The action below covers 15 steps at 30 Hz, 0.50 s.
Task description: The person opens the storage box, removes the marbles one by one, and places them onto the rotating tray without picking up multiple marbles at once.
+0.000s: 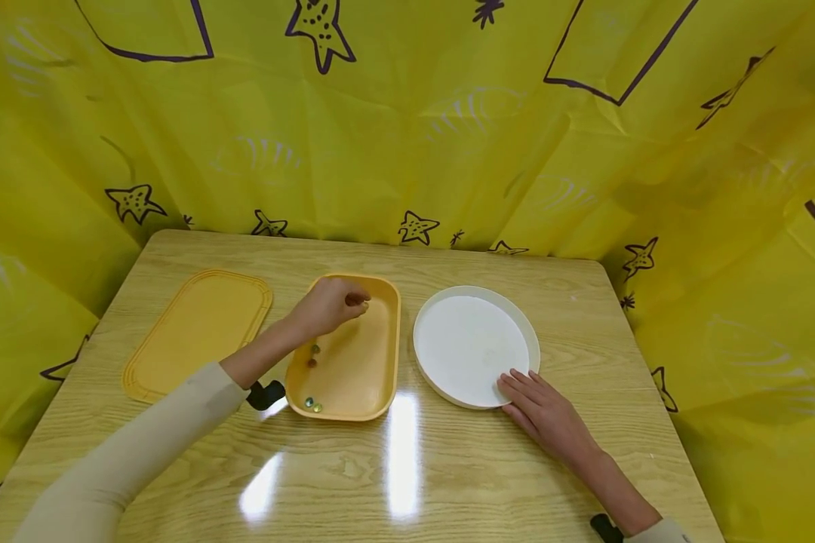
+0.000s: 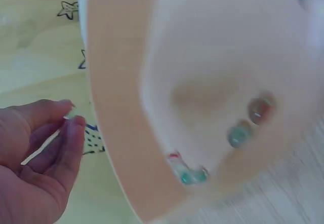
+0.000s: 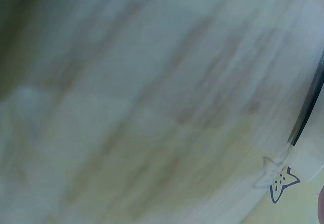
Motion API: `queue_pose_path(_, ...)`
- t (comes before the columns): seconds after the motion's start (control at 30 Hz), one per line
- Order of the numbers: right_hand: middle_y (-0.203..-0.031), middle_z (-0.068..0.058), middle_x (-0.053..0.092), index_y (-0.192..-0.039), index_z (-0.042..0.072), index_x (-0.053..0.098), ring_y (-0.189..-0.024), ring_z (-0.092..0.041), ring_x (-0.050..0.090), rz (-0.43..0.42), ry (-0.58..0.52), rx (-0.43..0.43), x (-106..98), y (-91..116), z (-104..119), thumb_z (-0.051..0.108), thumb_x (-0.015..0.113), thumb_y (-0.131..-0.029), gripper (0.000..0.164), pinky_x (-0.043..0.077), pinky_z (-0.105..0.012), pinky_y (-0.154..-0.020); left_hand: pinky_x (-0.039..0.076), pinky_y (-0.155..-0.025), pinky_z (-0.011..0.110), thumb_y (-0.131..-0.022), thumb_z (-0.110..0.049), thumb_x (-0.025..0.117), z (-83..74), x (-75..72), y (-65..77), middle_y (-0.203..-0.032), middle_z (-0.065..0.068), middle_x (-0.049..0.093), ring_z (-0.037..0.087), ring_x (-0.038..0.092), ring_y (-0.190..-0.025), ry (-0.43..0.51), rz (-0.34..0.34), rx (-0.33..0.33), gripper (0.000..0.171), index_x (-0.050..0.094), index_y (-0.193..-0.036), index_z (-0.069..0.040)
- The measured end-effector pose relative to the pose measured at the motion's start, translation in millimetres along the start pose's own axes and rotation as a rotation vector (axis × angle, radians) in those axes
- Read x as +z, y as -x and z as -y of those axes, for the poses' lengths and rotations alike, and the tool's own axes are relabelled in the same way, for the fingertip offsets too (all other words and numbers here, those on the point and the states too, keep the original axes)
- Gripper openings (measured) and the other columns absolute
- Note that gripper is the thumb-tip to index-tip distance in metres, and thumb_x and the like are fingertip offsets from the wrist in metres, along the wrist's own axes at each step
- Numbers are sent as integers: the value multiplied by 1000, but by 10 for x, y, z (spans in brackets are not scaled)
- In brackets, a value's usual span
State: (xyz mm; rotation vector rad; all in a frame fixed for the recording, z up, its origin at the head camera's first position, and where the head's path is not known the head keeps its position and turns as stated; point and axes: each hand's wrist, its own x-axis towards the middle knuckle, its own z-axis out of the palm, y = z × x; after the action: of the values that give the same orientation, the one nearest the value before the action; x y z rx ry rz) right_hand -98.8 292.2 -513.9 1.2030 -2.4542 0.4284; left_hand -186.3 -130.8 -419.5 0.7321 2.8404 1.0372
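My left hand [image 1: 331, 308] is above the orange rectangular container [image 1: 392, 354], pinching a small glass marble [image 2: 71, 113] between thumb and fingertips. Several more glass marbles [image 1: 312, 363] lie inside that container along its left side and near corner; the left wrist view has them as green and reddish-brown marbles [image 2: 259, 110]. To the right stands a shallow white round tray [image 1: 475, 343]. With fingers extended, my right hand [image 1: 546, 418] rests at the tray's near right rim. Only a sliver of that hand shows at the right wrist view's edge.
A flat orange lid [image 1: 200, 332] lies on the wooden table [image 1: 339, 483], left of the container and partly behind the left forearm. Yellow cloth [image 1: 380, 136] with drawn starfish hangs along the table's back and sides.
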Motion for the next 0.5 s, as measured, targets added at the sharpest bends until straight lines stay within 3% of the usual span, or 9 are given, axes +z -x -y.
queue_pose_path(0.27,-128,-13,65,-129,-1,65,-121,-31,59,3,10,-9,18,-50,9,38,40,-108,51,30,-40,-113,54,-82,35,-92,-10,72,-207,38,-125,-98,7,74,20,69,-93,302,31,-95,19,75,-107,1)
queue_pose_path(0.37,-128,-13,65,-129,-1,65,-121,-31,59,9,14,-4,14,-48,12,39,41,-108,51,30,-40,-113,54,-82,32,-92,-8,72,-279,141,-181,-99,7,73,19,68,-93,396,47,-114,17,74,-107,2)
queue_pose_path(0.5,-127,-13,66,-128,-1,66,-120,-32,59,8,15,3,-8,-14,18,40,41,-108,52,32,-41,-113,54,-79,28,-90,-3,72,-395,323,-252,-96,8,73,17,68,-89,454,71,-84,14,73,-103,3)
